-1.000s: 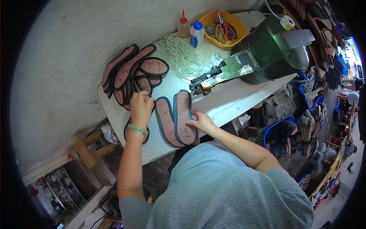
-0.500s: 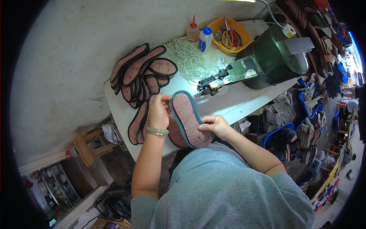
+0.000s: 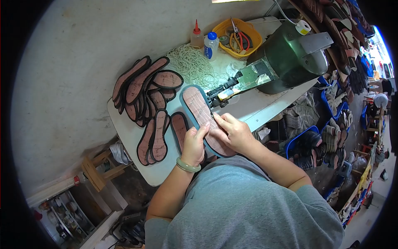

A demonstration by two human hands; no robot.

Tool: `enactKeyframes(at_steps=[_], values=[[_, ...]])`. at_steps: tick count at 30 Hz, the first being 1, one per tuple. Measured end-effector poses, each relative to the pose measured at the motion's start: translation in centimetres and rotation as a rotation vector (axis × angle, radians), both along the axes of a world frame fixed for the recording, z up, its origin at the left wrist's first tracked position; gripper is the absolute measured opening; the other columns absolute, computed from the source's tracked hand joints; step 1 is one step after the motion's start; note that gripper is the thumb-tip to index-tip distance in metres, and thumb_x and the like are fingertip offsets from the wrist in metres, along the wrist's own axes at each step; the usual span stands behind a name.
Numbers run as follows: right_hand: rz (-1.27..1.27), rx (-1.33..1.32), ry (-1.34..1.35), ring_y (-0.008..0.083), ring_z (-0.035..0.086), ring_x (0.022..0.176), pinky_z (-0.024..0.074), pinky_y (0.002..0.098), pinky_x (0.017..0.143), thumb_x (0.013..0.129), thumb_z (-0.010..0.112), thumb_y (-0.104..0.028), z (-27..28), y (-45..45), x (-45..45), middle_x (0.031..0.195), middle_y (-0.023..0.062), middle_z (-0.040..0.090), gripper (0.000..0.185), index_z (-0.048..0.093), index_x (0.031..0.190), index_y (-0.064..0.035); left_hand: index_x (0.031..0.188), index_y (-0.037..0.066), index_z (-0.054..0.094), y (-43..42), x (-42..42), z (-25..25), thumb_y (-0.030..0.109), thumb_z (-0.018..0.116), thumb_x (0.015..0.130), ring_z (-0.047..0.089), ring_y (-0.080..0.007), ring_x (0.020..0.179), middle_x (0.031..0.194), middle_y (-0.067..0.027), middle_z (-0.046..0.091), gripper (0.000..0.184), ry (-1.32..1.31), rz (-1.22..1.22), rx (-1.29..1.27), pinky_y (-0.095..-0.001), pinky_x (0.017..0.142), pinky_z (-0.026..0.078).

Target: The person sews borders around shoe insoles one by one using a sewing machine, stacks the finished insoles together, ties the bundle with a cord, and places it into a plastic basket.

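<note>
A shoe insole (image 3: 196, 104) with a pinkish woven-looking top and a blue-grey rim is tilted in front of my body, above the table's near edge. My left hand (image 3: 193, 147) grips its left edge, the thumb lying on the top face. On the opposite edge my right hand (image 3: 237, 133) holds it with fingers and thumb. A small dark bit shows at the rim by my right fingertips, too small to name. Just left of the held piece lies a black-edged insole (image 3: 179, 126), partly hidden by my left hand.
A heap of black-edged insoles (image 3: 143, 85) lies at the table's left. The green sewing machine (image 3: 290, 58) stands on the right, its head near the held insole. Pale cord (image 3: 188, 62), two bottles (image 3: 210, 47) and a yellow basket (image 3: 253, 35) of pliers sit behind.
My left hand has moved from the insole's upper left edge down to its lower left edge, thumb now on top. My right hand has shifted up along the right edge.
</note>
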State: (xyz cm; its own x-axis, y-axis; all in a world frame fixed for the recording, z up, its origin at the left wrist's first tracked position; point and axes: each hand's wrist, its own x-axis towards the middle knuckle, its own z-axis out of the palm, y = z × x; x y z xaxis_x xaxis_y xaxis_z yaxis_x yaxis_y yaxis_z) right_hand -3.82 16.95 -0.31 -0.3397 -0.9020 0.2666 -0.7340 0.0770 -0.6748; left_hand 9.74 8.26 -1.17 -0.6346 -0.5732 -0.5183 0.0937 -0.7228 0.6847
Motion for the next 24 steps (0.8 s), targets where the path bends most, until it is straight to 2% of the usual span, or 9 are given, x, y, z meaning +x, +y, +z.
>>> enactKeyframes(at_steps=[4, 7, 10, 13, 15, 18, 20, 23, 24], values=[[0.035, 0.003, 0.007, 0.0279, 0.059, 0.058, 0.0497, 0.0377, 0.054, 0.079, 0.074, -0.042, 0.3, -0.2, -2.0, 0.072, 0.0100, 0.054, 0.059, 0.061, 0.125, -0.0064, 0.102, -0.001, 0.066, -0.2, -2.0, -0.9, 0.017, 0.056, 0.096, 0.060, -0.0146, 0.088, 0.100, -0.0059, 0.065, 0.022, 0.007, 0.112, -0.054, -0.0299, 0.079, 0.046], [0.035, -0.093, 0.015, 0.0246, 0.060, 0.061, 0.0504, 0.0348, 0.056, 0.077, 0.076, -0.038, 0.2, -1.5, -4.8, 0.073, 0.0102, 0.056, 0.051, 0.067, 0.115, -0.0053, 0.102, -0.003, 0.066, -2.4, -4.5, -2.5, 0.017, 0.059, 0.093, 0.058, -0.0259, 0.100, 0.112, -0.0134, 0.061, 0.024, -0.271, 0.116, -1.044, -0.0382, 0.086, 0.044], [-0.023, -0.152, -0.095, 0.0210, 0.063, 0.069, 0.0513, 0.0301, 0.064, 0.075, 0.080, -0.022, -1.2, -1.9, -7.1, 0.079, 0.0106, 0.063, 0.036, 0.071, 0.104, -0.0025, 0.104, -0.005, 0.065, -3.2, -7.9, -4.2, 0.015, 0.058, 0.092, 0.053, -0.0320, 0.107, 0.114, -0.0145, 0.057, 0.024, -0.362, 0.126, -1.230, -0.0407, 0.099, 0.038], [-0.145, -0.127, -0.437, 0.0149, 0.064, 0.075, 0.0514, 0.0257, 0.069, 0.078, 0.078, -0.009, -2.9, -0.5, -8.2, 0.088, 0.0095, 0.068, 0.033, 0.069, 0.108, 0.0009, 0.104, -0.004, 0.065, -3.6, -10.0, -4.0, 0.017, 0.061, 0.089, 0.055, -0.0355, 0.106, 0.116, -0.0208, 0.059, 0.026, -0.275, 0.153, -1.132, -0.0424, 0.095, 0.041], [-0.280, -0.216, -1.134, 0.0159, 0.065, 0.075, 0.0527, 0.0267, 0.070, 0.086, 0.072, -0.013, -4.6, 0.5, -7.0, 0.089, 0.0090, 0.069, 0.034, 0.063, 0.114, 0.0033, 0.100, -0.003, 0.066, -4.2, -10.4, -4.4, 0.018, 0.060, 0.090, 0.059, -0.0320, 0.092, 0.102, -0.0183, 0.063, 0.024, -0.213, 0.171, -0.929, -0.0398, 0.086, 0.045], [0.004, 0.176, -1.507, 0.0173, 0.066, 0.076, 0.0531, 0.0274, 0.068, 0.094, 0.063, -0.020, -6.1, 3.3, -6.1, 0.089, 0.0105, 0.069, 0.032, 0.059, 0.116, 0.0030, 0.098, -0.004, 0.066, -5.8, -9.7, -3.7, 0.021, 0.060, 0.092, 0.060, -0.0184, 0.080, 0.089, -0.0087, 0.067, 0.026, -0.320, 0.008, -0.764, -0.0308, 0.077, 0.048], [0.029, 0.188, -1.573, 0.0163, 0.065, 0.069, 0.0518, 0.0270, 0.063, 0.096, 0.059, -0.027, -5.6, 2.7, -4.5, 0.084, 0.0102, 0.068, 0.029, 0.064, 0.103, 0.0007, 0.099, -0.004, 0.067, -7.0, -9.2, -3.6, 0.025, 0.061, 0.093, 0.061, -0.0117, 0.077, 0.088, -0.0043, 0.069, 0.031, -0.447, -0.122, -0.590, -0.0266, 0.073, 0.048], [-0.033, 0.143, -1.543, 0.0135, 0.063, 0.064, 0.0504, 0.0247, 0.059, 0.096, 0.059, -0.027, -5.6, 1.6, -3.8, 0.078, 0.0084, 0.066, 0.027, 0.065, 0.096, 0.0002, 0.089, -0.006, 0.067, -7.8, -9.3, -5.0, 0.031, 0.060, 0.092, 0.062, -0.0246, 0.067, 0.075, -0.0130, 0.068, 0.038, -0.326, -0.021, -0.586, -0.0350, 0.066, 0.047], [-0.059, 0.137, -1.532, 0.0126, 0.062, 0.063, 0.0500, 0.0238, 0.057, 0.096, 0.058, -0.026, -5.4, 1.3, -3.6, 0.077, 0.0078, 0.066, 0.027, 0.065, 0.095, 0.0001, 0.103, -0.008, 0.064, -8.7, -9.1, -5.8, 0.036, 0.064, 0.089, 0.063, -0.0300, 0.092, 0.100, -0.0219, 0.068, 0.046, -0.316, -0.058, -0.626, -0.0384, 0.084, 0.047]])
